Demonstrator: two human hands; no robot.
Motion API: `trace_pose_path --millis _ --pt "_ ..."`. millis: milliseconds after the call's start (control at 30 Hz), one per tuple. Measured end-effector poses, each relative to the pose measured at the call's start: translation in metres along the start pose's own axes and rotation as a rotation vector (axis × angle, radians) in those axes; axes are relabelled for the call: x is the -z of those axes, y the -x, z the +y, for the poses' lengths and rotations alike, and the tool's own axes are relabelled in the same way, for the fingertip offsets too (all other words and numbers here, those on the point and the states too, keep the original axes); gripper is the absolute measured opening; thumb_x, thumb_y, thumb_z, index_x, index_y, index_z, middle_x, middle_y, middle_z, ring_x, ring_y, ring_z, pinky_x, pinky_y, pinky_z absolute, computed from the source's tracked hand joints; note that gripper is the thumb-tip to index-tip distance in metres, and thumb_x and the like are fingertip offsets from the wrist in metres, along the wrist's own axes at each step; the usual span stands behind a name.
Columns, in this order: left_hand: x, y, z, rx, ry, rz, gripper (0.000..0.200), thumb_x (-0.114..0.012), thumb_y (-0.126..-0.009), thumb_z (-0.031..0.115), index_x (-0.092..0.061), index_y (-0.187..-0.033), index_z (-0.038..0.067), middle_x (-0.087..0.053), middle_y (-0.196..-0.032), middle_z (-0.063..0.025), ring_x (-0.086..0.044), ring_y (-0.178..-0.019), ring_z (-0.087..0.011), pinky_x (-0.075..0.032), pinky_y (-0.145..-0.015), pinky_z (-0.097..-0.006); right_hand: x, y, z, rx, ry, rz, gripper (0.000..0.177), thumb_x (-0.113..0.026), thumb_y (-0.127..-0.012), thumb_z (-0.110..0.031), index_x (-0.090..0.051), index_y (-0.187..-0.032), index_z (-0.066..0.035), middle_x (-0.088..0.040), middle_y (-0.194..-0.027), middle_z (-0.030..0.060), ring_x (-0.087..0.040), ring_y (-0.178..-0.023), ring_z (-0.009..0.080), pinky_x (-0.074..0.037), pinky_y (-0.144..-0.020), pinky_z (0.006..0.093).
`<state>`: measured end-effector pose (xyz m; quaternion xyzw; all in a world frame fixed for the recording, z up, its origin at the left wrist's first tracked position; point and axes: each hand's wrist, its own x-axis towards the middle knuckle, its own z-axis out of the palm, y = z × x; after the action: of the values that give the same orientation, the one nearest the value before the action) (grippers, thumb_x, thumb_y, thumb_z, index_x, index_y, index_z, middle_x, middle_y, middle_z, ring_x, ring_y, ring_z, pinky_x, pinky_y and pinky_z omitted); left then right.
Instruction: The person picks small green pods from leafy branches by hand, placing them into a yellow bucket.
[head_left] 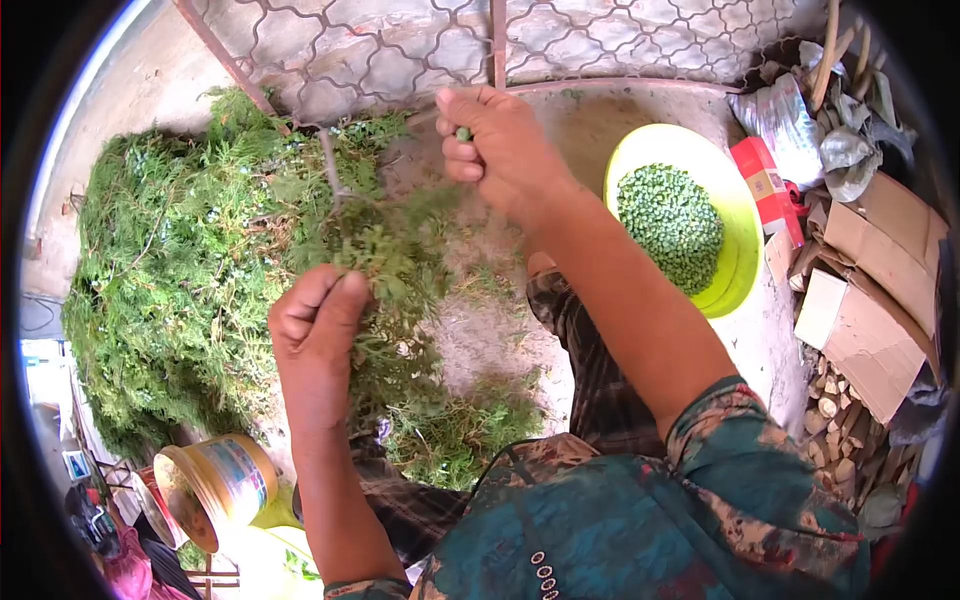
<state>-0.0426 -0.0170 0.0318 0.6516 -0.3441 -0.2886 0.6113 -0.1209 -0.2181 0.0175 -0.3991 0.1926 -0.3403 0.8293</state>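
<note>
My left hand (322, 312) is closed in a pinch on a leafy evergreen sprig (385, 255), whose fronds spread to the right of the fingers. Higher up and to the right, my right hand (500, 140) is closed, with a small green seed cone (463, 133) showing between its curled fingers. Other cones in that hand, if any, are hidden. A big heap of cut evergreen branches (190, 290) lies to the left. To the right of my right forearm stands a yellow-green basin (738, 270) holding many small green cones (670, 225).
A metal lattice (400, 50) borders the far side. On the right are a red box (768, 185), flattened cardboard (870, 340), plastic bags (785, 130) and split firewood (835, 430). A yellow bucket (235, 480) lies tipped at lower left. Loose sprigs (465, 440) litter the floor near my legs.
</note>
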Motion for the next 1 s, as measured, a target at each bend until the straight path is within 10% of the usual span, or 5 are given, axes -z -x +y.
trace_pose_path --millis 233,567,1000 --pt "0.01 -0.006 -0.004 0.103 0.082 0.168 0.019 -0.057 -0.087 0.025 -0.059 -0.074 0.012 -0.06 -0.072 0.005 -0.05 -0.059 -0.0005 -0.031 -0.043 -0.0164 -0.013 0.031 0.022 -0.575 -0.261 -0.174 0.028 -0.054 -0.087 -0.033 -0.054 -0.083 -0.006 -0.053 -0.076 0.0054 -0.045 -0.053 0.0098 -0.033 -0.037 0.0222" --pt "0.001 -0.007 -0.005 0.097 0.105 0.234 0.017 -0.056 -0.088 0.023 -0.059 -0.078 0.011 -0.059 -0.071 0.0042 -0.054 -0.061 -0.0042 -0.034 -0.044 -0.016 -0.037 0.053 0.03 -0.418 0.131 -0.489 0.025 -0.061 -0.085 -0.03 -0.051 -0.088 -0.006 -0.048 -0.067 0.0006 -0.043 -0.05 0.0052 -0.031 -0.038 0.0182" --pt "0.003 -0.011 -0.002 0.227 0.507 0.101 0.015 -0.058 -0.085 0.018 -0.055 -0.082 0.003 -0.048 -0.057 0.0011 -0.038 -0.042 -0.0068 -0.04 -0.047 -0.0234 -0.015 0.056 -0.005 -0.406 -0.019 -0.236 0.02 -0.056 -0.089 -0.022 -0.049 -0.087 -0.003 -0.045 -0.064 -0.0012 -0.036 -0.043 0.0021 -0.026 -0.034 0.0167"
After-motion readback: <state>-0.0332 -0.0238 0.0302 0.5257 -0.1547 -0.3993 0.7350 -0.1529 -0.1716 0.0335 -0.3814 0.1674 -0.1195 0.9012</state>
